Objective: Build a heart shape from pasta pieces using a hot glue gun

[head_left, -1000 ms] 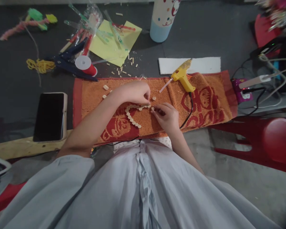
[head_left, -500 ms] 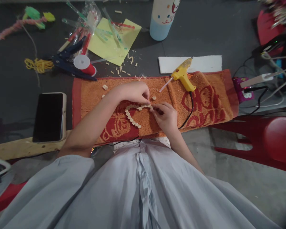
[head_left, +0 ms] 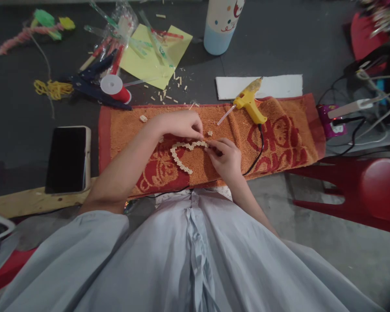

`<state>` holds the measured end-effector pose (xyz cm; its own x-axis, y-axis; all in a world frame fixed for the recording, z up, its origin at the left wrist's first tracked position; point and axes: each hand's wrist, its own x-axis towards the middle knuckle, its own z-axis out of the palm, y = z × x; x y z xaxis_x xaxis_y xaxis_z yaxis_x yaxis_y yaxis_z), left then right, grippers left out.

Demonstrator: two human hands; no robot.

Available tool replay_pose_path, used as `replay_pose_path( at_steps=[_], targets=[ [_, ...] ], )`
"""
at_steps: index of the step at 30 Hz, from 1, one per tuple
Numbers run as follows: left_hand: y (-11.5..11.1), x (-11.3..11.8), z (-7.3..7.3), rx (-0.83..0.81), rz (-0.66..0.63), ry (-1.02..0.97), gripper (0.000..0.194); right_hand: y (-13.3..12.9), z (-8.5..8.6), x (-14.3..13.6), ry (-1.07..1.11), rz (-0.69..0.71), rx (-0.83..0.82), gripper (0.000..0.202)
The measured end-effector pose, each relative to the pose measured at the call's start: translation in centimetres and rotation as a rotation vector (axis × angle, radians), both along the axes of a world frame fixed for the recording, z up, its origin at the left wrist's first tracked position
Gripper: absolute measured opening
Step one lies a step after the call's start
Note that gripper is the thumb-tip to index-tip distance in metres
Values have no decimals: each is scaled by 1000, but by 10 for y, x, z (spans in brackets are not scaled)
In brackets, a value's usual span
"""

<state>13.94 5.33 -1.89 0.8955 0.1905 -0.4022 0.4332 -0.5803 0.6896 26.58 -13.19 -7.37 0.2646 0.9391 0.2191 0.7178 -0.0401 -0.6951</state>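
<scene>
A curved chain of small pale pieces (head_left: 181,164), shaped like part of a heart, lies on the orange towel (head_left: 123,125). My right hand (head_left: 225,159) pinches the chain's upper right end between thumb and fingers. Bent over the top of the chain, my left hand (head_left: 188,125) has its fingers pressed together close to that same end; what they hold, if anything, is too small to make out. A small pale cluster (head_left: 209,133) sits on the towel between the hands, and another (head_left: 143,118) is farther left.
A yellow glue gun (head_left: 250,102) rests across a white board (head_left: 281,86) and the towel. Behind are a cup (head_left: 219,37), yellow paper (head_left: 133,58), scattered bits, a red spool (head_left: 120,93) and blue pliers (head_left: 91,86). A phone (head_left: 66,159) lies left.
My left hand has shifted slightly up and left, uncovering more of the chain's top. My right hand and the chain are nearly unmoved.
</scene>
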Motion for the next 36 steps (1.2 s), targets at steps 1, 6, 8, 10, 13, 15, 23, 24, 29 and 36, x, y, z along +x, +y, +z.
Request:
replay_pose_path(
  at_steps=[1, 6, 8, 10, 13, 15, 23, 24, 29, 36],
  targets=[
    [0, 0, -1, -7, 4, -4, 24, 0, 0, 0, 2, -1, 2, 19],
    [1, -1, -1, -27, 1, 6, 26, 0, -1, 0, 2, 11, 15, 19],
    [1, -1, -1, -27, -3, 11, 27, 0, -1, 0, -8, 11, 23, 19],
    [1, -2, 0, -29, -11, 12, 27, 0, 0, 0, -17, 7, 34, 18],
    [2, -2, 1, -43, -15, 20, 28, 0, 1, -1, -23, 2, 42, 18],
    [2, -3, 2, -44, -14, 16, 29, -1, 2, -1, -18, -5, 33, 18],
    [4, -4, 8, -10, -51, 36, 32, -3, -1, 1, 32, -11, 75, 17],
    [5, -4, 9, -11, -54, 40, 32, -4, -2, 1, 36, -11, 84, 16],
    [6, -4, 6, -24, -46, 40, 34, -3, -3, 1, 42, 0, 101, 14],
    [6, -5, 6, -22, -38, 40, 34, -1, -3, 1, 16, 3, 84, 13]
  ],
)
